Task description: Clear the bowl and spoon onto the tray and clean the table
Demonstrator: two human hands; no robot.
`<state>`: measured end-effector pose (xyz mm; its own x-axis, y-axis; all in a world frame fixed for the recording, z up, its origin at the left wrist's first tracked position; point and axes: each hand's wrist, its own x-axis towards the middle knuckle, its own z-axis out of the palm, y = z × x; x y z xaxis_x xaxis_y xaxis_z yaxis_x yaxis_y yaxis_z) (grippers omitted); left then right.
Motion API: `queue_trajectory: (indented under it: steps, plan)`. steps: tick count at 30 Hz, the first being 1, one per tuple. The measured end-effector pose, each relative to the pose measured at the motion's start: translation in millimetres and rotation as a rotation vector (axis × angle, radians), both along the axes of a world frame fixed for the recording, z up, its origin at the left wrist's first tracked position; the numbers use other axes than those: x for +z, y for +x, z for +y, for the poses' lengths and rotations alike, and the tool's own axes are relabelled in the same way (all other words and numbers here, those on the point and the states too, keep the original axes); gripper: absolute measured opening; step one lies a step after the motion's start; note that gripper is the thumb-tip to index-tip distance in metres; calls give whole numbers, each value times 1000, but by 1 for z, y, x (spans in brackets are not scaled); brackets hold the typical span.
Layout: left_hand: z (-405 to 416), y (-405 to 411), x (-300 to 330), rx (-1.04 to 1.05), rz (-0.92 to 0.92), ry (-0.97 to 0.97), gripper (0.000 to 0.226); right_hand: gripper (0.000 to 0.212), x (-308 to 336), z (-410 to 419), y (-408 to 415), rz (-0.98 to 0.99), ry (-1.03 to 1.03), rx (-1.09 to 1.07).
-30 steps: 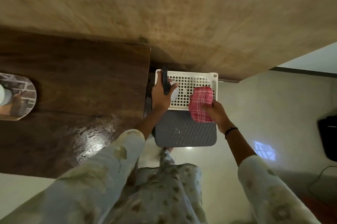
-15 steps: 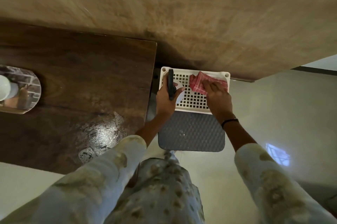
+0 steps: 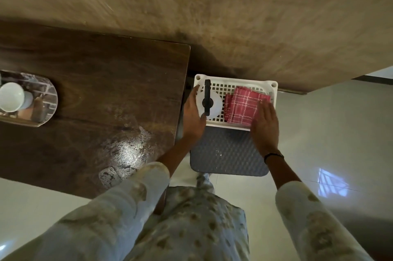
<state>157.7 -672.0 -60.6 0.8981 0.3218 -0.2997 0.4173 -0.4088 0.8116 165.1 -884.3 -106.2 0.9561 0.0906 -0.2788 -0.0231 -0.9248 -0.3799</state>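
**Bowl, spoon and cloth lying in the tray beside the table**

Head view: A person is standing over a white perforated tray [image 3: 236,87] that is sitting on a grey textured stool [image 3: 228,154], just beside the right end of a dark wooden table [image 3: 95,90]. A white bowl [image 3: 214,104] is lying in the left part of the tray, and a black spoon [image 3: 207,99] is resting across it, its handle pointing away toward the tray's far rim. A red checked cloth [image 3: 244,104] is lying folded in the right part of the tray, just beside the bowl.

The left hand [image 3: 192,118] is reaching along the tray's left edge; its fingers are lying straight and relaxed against the bowl's left rim, and the thumb tip is touching the near end of the spoon, without curling round either. The right hand [image 3: 265,126] is hanging flat, palm down, fingers straight and close together, over the near right corner of the tray, its fingertips overlapping the cloth's near edge; whether they are pressing on the cloth cannot be told.

On the table's near part a wet streaked patch [image 3: 127,150] is shining. At the table's far left a rounded placemat [image 3: 45,99] is carrying a white cup [image 3: 11,96]. Both pale patterned sleeves [image 3: 119,203] are filling the foreground, and a dark band [image 3: 273,156] is circling the right wrist.
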Motion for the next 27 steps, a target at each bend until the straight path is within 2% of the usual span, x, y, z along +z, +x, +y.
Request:
queue_trajectory:
  steps: [2, 4, 7, 9, 11, 19, 25, 27]
  plan:
    - [7, -13, -10, 61, 92, 114, 64, 59, 3, -8, -6, 16, 63, -237]
    - [11, -21, -22, 88, 312, 147, 65, 53, 7, -13, -10, 129, 187, -425]
    - [15, -20, -32, 97, 562, 73, 50, 42, 12, -16, -12, 232, 271, -501]
    - [17, -16, -32, 120, 555, 35, 34, 37, 9, -18, -13, 223, 305, -518]
    - [18, -15, -31, 136, 544, 61, 28, 36, 6, -20, -14, 227, 337, -531]
    - [20, -41, -31, 0, 646, 204, 30, 34, 15, -26, -22, 246, 335, -486]
    - [24, -43, -26, -31, 650, 163, 28, 35, 22, -26, -24, 306, 308, -457]
    - [28, -45, -29, -42, 639, 135, 33, 44, 25, -23, -25, 327, 278, -470]
